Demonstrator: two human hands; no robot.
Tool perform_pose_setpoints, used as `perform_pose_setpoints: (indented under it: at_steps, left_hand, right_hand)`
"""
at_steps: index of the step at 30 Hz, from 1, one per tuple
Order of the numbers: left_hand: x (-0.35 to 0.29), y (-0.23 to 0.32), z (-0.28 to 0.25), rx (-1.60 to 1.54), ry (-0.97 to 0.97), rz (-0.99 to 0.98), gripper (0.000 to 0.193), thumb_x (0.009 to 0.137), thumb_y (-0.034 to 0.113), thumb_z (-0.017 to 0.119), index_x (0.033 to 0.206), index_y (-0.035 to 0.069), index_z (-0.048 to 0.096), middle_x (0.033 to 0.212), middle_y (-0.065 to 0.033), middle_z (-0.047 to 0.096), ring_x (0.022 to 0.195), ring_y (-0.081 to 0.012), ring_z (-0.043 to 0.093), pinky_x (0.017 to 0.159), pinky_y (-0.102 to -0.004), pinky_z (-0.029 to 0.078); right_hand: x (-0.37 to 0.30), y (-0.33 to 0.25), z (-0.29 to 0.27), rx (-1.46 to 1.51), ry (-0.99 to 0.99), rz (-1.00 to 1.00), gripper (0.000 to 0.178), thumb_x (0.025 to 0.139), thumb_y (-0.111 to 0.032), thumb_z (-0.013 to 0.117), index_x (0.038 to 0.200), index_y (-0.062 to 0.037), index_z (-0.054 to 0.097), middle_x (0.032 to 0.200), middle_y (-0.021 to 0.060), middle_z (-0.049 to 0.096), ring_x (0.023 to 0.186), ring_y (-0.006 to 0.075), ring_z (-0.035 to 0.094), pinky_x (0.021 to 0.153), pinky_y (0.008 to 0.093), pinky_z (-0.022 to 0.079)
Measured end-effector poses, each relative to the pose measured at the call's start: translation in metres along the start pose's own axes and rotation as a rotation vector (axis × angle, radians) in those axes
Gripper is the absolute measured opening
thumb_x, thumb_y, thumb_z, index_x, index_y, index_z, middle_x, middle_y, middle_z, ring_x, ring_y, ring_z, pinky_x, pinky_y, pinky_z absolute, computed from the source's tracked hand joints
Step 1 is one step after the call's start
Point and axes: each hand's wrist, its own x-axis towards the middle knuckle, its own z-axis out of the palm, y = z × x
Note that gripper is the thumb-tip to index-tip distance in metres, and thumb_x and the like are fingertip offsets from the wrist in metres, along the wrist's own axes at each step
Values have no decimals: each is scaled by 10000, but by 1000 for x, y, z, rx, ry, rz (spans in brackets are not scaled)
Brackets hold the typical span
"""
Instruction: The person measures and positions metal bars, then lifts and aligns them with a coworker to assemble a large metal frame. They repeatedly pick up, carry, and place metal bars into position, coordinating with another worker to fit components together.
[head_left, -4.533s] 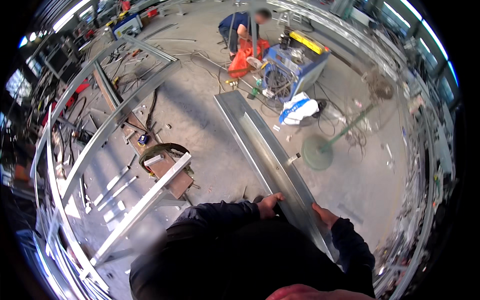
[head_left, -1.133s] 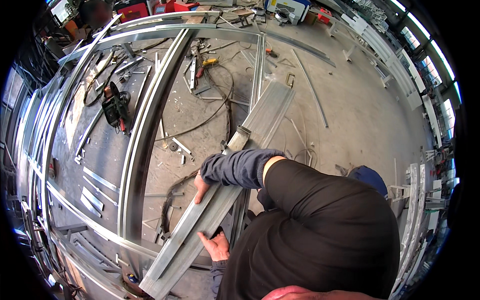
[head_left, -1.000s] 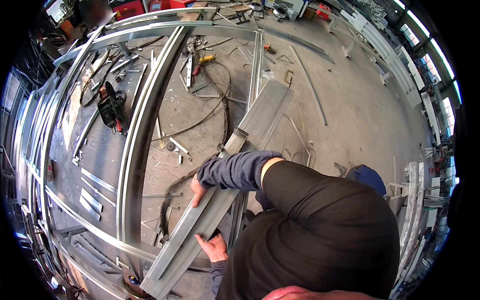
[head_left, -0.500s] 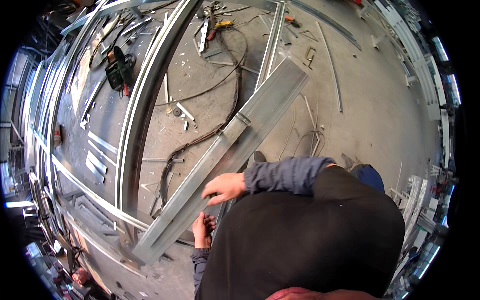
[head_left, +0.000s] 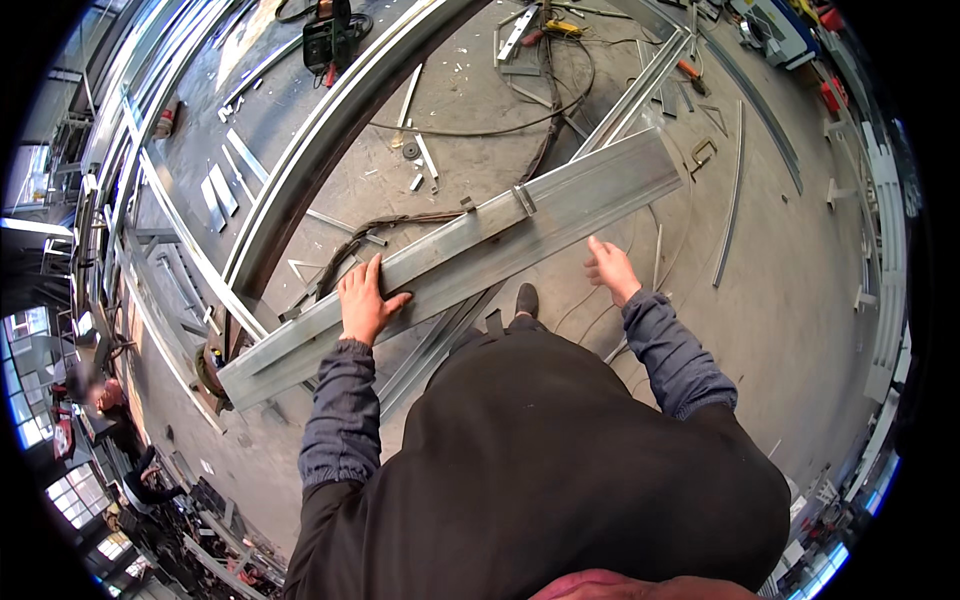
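Swung away to the right, that's the right hand (head_left: 610,268), taken off from where it was crossed over beside the other in the earlier frame, while the left hand (head_left: 368,300) is now laid on the metal itself, and the whole view is turned as well! Under that left palm, the long metal profile (head_left: 600,195) is stretched slantwise before the body, its far end raised to the upper right of the picture, its near end set close to the frame rails (head_left: 190,215). Paired rails (head_left: 640,85) are crossed by it, so its weight is probably carried there, clear of the floor (head_left: 760,340). The left grip is spread, thumb apart from fingers, perhaps so the piece is steadied; whether the far edge is hooked cannot be told. And the right grip? Held loosely apart, nothing clamped, just off the lower edge, perhaps for balance. A small bracket (head_left: 523,200) is seated across the raised strip, while a C-clamp (head_left: 704,157) is left lying beyond the far end
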Motion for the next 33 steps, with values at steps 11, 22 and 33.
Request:
perform_pose_setpoints:
  at_steps: [11,22,33]
  left_hand:
    - [8,-10,22,3,43,-41,761,657,534,874,1236,103,633,1136,-78,615,1119,-305,562,959,-445,410]
    - [4,-11,13,-11,11,-40,753,697,582,835,1237,100,626,1137,-81,612,1135,-307,543,974,-470,393]
    - [3,-13,15,-31,22,-35,741,695,582,840,1219,106,623,1139,-77,616,1132,-301,546,990,-464,389]
  right_hand:
    - [52,10,39,471,-19,-37,823,964,-722,540,1364,-4,503,1189,176,625,1064,342,655,890,537,558]
    - [56,15,44,372,60,-30,857,950,-775,495,1394,-43,481,1169,142,637,1016,320,678,839,526,547]
    - [58,17,50,363,109,-34,907,941,-802,464,1420,-33,453,1205,156,628,1034,329,679,852,544,548]
